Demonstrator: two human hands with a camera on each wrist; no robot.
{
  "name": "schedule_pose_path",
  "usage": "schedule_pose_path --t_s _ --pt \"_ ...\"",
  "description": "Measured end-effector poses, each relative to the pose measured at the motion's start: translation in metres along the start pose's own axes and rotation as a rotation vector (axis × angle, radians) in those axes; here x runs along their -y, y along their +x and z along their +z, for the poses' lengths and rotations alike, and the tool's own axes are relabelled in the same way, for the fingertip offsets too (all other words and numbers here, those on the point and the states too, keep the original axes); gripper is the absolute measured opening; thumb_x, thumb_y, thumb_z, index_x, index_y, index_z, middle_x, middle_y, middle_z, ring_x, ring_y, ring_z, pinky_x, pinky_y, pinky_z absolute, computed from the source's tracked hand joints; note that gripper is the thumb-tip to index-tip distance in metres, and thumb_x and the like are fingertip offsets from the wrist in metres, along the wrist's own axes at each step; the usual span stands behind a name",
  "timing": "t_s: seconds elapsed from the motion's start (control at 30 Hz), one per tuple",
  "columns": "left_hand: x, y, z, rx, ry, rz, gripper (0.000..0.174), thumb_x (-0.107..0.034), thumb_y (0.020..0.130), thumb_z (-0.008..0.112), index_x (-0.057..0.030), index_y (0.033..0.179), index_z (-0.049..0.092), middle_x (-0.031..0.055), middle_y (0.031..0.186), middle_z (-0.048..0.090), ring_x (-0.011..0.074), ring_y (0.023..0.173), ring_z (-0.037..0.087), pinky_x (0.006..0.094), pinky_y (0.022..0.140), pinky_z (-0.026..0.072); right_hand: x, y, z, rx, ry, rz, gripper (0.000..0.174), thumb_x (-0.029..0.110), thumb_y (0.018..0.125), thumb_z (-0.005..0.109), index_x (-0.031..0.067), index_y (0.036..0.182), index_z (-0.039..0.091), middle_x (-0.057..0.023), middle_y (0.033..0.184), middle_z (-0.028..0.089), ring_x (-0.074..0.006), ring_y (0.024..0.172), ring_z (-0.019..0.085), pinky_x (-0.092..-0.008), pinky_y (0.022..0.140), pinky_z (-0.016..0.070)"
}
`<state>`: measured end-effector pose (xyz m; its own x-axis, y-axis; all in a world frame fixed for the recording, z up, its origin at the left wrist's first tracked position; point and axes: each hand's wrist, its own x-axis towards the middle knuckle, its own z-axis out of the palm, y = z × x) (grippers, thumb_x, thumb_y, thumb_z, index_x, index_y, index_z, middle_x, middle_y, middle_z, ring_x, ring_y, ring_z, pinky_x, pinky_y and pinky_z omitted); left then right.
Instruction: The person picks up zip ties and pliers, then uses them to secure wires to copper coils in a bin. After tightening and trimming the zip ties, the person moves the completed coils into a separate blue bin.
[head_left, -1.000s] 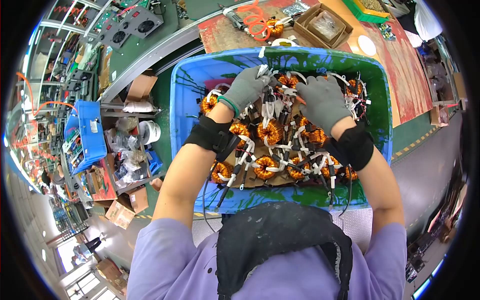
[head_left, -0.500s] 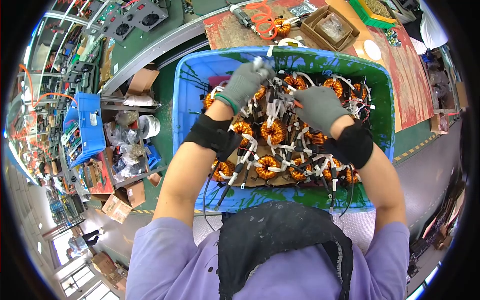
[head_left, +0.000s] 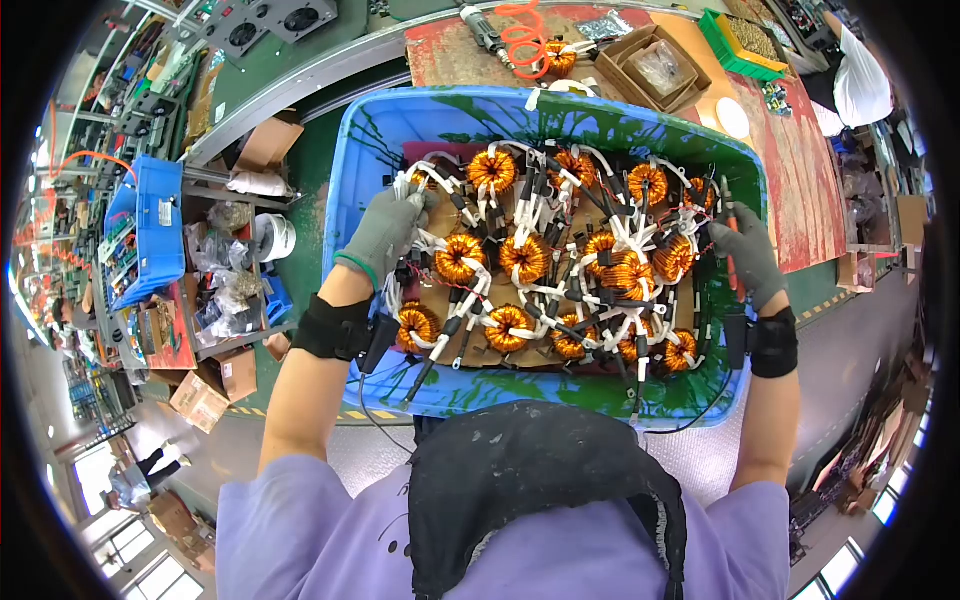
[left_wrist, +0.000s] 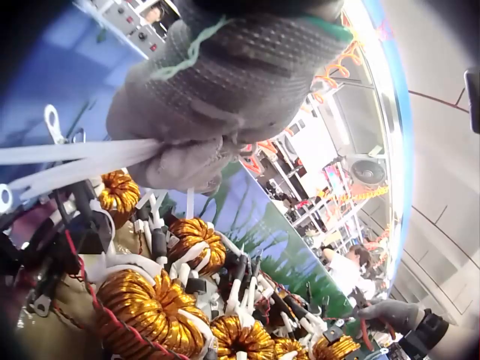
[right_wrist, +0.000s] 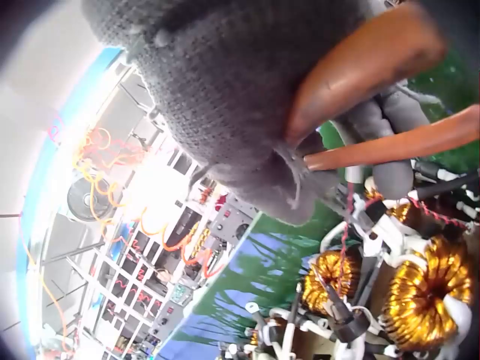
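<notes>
Copper-wound toroid coils (head_left: pixel 525 258) with white and black sleeved leads lie in rows in a blue tub (head_left: pixel 350 130). At the tub's left side, my gloved left hand (head_left: pixel 385 232) grips a bunch of white cable ties (left_wrist: pixel 112 152), whose strips stick out on both sides of the fist. My gloved right hand (head_left: pixel 748 255), over the right side, holds orange-handled pliers (head_left: pixel 733 275). Both handles (right_wrist: pixel 367 71) show beside the palm in the right wrist view. White tie tails (head_left: pixel 632 235) stand up among the coils at centre right.
Behind the tub, a worn red bench (head_left: pixel 450 60) holds a power driver (head_left: pixel 482 28), a coiled orange hose (head_left: pixel 520 40), a cardboard box (head_left: pixel 655 60) and a green bin (head_left: pixel 740 45). Shelves with a blue crate (head_left: pixel 145 235) stand to the left.
Both hands have moved apart from the back middle of the tub. The left went left and toward the body, the right went right and toward the body, uncovering the coils between them.
</notes>
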<state>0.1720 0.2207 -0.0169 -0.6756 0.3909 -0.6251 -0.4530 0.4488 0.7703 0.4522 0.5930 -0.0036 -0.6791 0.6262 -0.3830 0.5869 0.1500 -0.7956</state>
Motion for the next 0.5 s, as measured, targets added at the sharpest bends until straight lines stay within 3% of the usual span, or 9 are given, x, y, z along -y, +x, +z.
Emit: schedule_pose_path --t_s 0.17,0.23,0.3,0.37,0.4,0.43,0.5 --pt "0.018 -0.028 -0.016 -0.041 0.014 -0.066 0.023 -0.018 0.097 0.046 -0.0044 0.100 0.064 -0.0023 0.073 0.054 0.0051 0.057 0.045 0.0203 0.049 0.0358 0.015 0.023 0.019 0.190 0.179 -0.018 0.032 0.016 0.082 0.065 0.0009 0.109 0.056 -0.0024 0.088 0.058 -0.0093 0.074 0.054 -0.0242 0.065 0.0454" --pt "0.037 -0.036 -0.025 -0.094 0.241 -0.011 0.024 -0.019 0.097 0.046 -0.0030 0.099 0.064 -0.0012 0.073 0.056 0.0075 0.059 0.044 0.0247 0.054 0.0373 0.038 0.022 0.022 0.322 0.255 -0.092 0.031 0.017 0.083 0.065 0.0013 0.109 0.058 -0.0036 0.089 0.059 -0.0092 0.074 0.054 -0.0239 0.067 0.0458" --pt "0.059 -0.035 -0.037 -0.111 0.339 0.046 0.026 -0.022 0.096 0.048 -0.0021 0.096 0.065 -0.0005 0.072 0.057 0.0094 0.060 0.044 0.0276 0.057 0.0374 0.051 0.026 0.037 0.357 0.139 -0.132 0.031 0.019 0.083 0.064 0.0015 0.108 0.059 -0.0038 0.088 0.060 -0.0124 0.076 0.056 -0.0260 0.072 0.0469" --pt "0.053 -0.051 -0.034 -0.040 0.502 0.018 0.028 -0.025 0.095 0.047 -0.0034 0.090 0.065 0.0082 0.068 0.060 0.0199 0.060 0.055 0.0358 0.059 0.0431 0.053 0.044 0.060 0.119 -0.247 -0.210 0.035 0.021 0.082 0.065 0.0005 0.109 0.058 -0.0035 0.089 0.060 -0.0162 0.080 0.057 -0.0298 0.076 0.0475" --pt "0.053 -0.051 -0.032 -0.033 0.554 -0.038 0.026 -0.025 0.094 0.053 -0.0025 0.088 0.064 -0.0004 0.070 0.056 0.0095 0.060 0.048 0.0281 0.054 0.0380 0.057 0.049 0.068 -0.057 -0.570 -0.325 0.039 0.022 0.081 0.067 0.0008 0.112 0.057 -0.0055 0.091 0.060 -0.0186 0.083 0.057 -0.0316 0.078 0.0469" --pt "0.057 -0.047 -0.029 -0.049 0.542 -0.042 0.026 -0.025 0.094 0.053 -0.0025 0.088 0.064 -0.0004 0.070 0.056 0.0095 0.060 0.048 0.0281 0.054 0.0380 0.057 0.055 0.074 -0.046 -0.573 -0.342 0.039 0.022 0.081 0.067 0.0008 0.112 0.057 -0.0055 0.091 0.060 -0.0186 0.083 0.057 -0.0316 0.078 0.0469" --pt "0.078 -0.028 -0.025 -0.024 0.423 -0.250 0.027 -0.028 0.093 0.057 -0.0038 0.083 0.063 0.0003 0.068 0.055 0.0102 0.058 0.047 0.0296 0.053 0.0383 0.059 0.065 0.084 0.300 -0.211 -0.207 0.044 0.024 0.078 0.069 0.0045 0.116 0.057 -0.0086 0.091 0.061 -0.0190 0.082 0.057 -0.0318 0.077 0.0471"
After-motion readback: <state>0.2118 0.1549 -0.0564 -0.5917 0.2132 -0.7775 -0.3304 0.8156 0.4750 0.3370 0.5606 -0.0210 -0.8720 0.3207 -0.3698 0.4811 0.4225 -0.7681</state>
